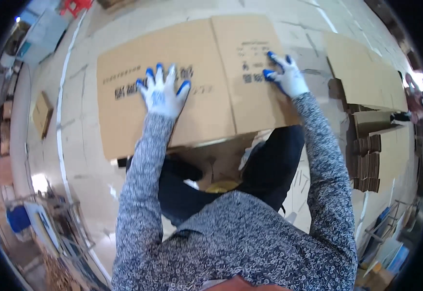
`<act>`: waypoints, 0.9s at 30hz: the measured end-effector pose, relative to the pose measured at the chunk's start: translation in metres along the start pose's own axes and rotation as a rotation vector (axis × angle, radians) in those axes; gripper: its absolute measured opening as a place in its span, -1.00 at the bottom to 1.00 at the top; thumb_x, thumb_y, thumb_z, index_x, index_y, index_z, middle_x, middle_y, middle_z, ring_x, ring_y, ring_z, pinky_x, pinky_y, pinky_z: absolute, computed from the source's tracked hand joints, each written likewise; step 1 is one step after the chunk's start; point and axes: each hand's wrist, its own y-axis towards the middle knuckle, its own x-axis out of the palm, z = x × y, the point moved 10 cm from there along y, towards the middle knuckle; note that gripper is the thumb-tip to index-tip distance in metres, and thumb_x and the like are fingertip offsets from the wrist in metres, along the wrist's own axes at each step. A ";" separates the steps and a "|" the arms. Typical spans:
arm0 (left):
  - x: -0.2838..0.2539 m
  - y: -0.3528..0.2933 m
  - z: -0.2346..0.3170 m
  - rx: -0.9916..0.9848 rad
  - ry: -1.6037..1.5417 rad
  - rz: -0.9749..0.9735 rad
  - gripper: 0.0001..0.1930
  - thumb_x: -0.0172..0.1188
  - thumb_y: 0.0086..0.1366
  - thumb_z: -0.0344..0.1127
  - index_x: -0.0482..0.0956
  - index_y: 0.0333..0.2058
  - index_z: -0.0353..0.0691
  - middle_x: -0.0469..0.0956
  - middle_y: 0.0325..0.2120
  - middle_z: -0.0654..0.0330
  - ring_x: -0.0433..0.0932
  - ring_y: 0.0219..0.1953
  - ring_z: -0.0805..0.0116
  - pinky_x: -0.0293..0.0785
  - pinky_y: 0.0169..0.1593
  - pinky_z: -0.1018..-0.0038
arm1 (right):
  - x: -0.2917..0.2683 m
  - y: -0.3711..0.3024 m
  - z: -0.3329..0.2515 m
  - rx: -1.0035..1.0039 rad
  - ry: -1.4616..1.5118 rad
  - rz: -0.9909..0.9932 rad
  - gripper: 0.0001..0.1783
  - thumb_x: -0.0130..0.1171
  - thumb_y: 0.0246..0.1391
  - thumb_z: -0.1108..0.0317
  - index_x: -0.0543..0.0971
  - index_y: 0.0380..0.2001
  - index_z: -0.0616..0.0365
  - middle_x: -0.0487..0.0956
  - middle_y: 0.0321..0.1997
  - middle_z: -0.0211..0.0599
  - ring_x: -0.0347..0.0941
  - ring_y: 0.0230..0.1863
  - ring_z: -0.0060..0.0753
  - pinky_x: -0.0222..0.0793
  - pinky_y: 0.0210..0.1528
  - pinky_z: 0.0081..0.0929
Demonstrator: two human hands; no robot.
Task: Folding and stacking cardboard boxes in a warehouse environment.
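A large flat cardboard box blank point(172, 48), brown with dark print and an upright fold line right of its middle, lies in front of me across my knees. My left hand point(162, 94), in a white glove with blue fingertips, rests on the wide left panel with its fingers spread. On the narrower right panel, close to its outer edge, lies my right hand point(289, 77) in a matching glove, fingers apart. Neither hand is closed around anything. The cardboard hides what is beneath it.
To my right stand stacked cardboard sheets point(366, 72) and a pile of folded cardboard point(368, 162). A small cardboard piece point(42, 114) lies on the tiled floor point(78, 145) at left. A red stool point(76, 6) is far left; racks flank me behind.
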 end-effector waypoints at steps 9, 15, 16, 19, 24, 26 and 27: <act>-0.016 0.024 0.111 0.301 -0.298 0.031 -0.37 0.07 0.28 0.09 0.29 0.26 -0.03 0.22 0.28 -0.06 0.09 0.34 -0.17 -0.11 0.34 -0.15 | 0.003 0.001 -0.001 0.072 0.051 -0.105 -0.28 0.34 0.00 0.06 0.38 0.26 -0.19 0.23 0.32 0.27 0.14 0.37 0.15 0.19 0.31 -0.18; 0.008 0.030 0.115 0.287 -0.192 -0.113 -0.35 -0.04 0.32 0.18 0.18 0.33 0.10 0.17 0.31 -0.02 0.06 0.36 -0.13 -0.20 0.37 -0.15 | 0.003 -0.007 -0.005 0.077 0.111 -0.068 -0.20 0.39 -0.08 0.03 0.38 0.26 -0.09 0.25 0.30 0.25 0.13 0.37 0.15 0.18 0.32 -0.17; 0.014 0.030 0.113 0.267 -0.202 -0.144 -0.35 -0.04 0.32 0.18 0.18 0.33 0.10 0.17 0.31 -0.02 0.06 0.36 -0.13 -0.20 0.37 -0.15 | -0.001 -0.009 -0.007 0.032 0.048 0.008 -0.16 0.41 -0.11 0.03 0.36 0.27 -0.08 0.25 0.30 0.26 0.17 0.35 0.16 0.22 0.29 -0.17; 0.019 0.023 0.106 0.259 -0.190 -0.052 -0.34 -0.04 0.32 0.20 0.20 0.32 0.11 0.18 0.31 0.00 0.07 0.36 -0.10 -0.18 0.37 -0.16 | -0.016 -0.031 -0.044 -0.054 0.004 0.010 -0.09 0.45 -0.15 0.02 0.32 0.30 -0.08 0.22 0.31 0.30 0.24 0.31 0.19 0.31 0.22 -0.15; -0.024 0.030 0.123 0.221 -0.076 -0.077 -0.36 0.03 0.26 0.14 0.32 0.24 -0.03 0.23 0.27 -0.05 0.11 0.33 -0.13 -0.11 0.32 -0.20 | -0.015 -0.049 -0.039 -0.086 -0.085 0.013 -0.03 0.43 -0.17 -0.13 0.30 0.30 -0.07 0.13 0.32 0.44 0.30 0.25 0.28 0.41 0.14 -0.14; -0.018 0.029 0.130 0.227 -0.023 -0.102 -0.38 0.07 0.25 0.09 0.35 0.21 -0.08 0.25 0.24 -0.09 0.13 0.32 -0.14 -0.06 0.31 -0.20 | -0.013 -0.054 -0.034 -0.076 -0.070 -0.005 -0.04 0.44 -0.17 -0.13 0.31 0.29 -0.07 0.13 0.33 0.42 0.28 0.26 0.27 0.38 0.17 -0.15; -0.001 0.022 0.126 0.253 -0.108 -0.065 -0.37 0.01 0.28 0.16 0.29 0.26 0.01 0.21 0.28 -0.03 0.11 0.33 -0.11 -0.11 0.34 -0.16 | -0.012 -0.058 -0.033 -0.073 -0.049 -0.024 -0.05 0.44 -0.17 -0.13 0.32 0.28 -0.06 0.13 0.34 0.40 0.27 0.27 0.26 0.36 0.19 -0.15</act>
